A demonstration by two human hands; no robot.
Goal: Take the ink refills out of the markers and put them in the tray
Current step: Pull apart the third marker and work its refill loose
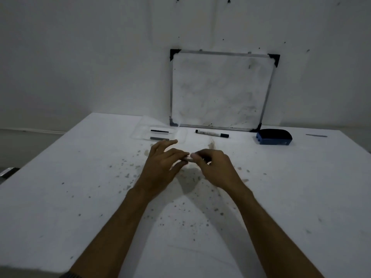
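Both hands meet above the middle of the white table. My left hand and my right hand each pinch one end of a small pale marker, which is mostly hidden by the fingers. Behind them stands a clear plastic tray holding two thin refills: a black refill at the back and a grey refill nearer me. A second marker, white with black ends, lies on the table to the right of the tray.
A small whiteboard leans against the wall behind the table. A blue and black board eraser sits at the right rear. The table top is speckled with ink stains; its left edge runs diagonally.
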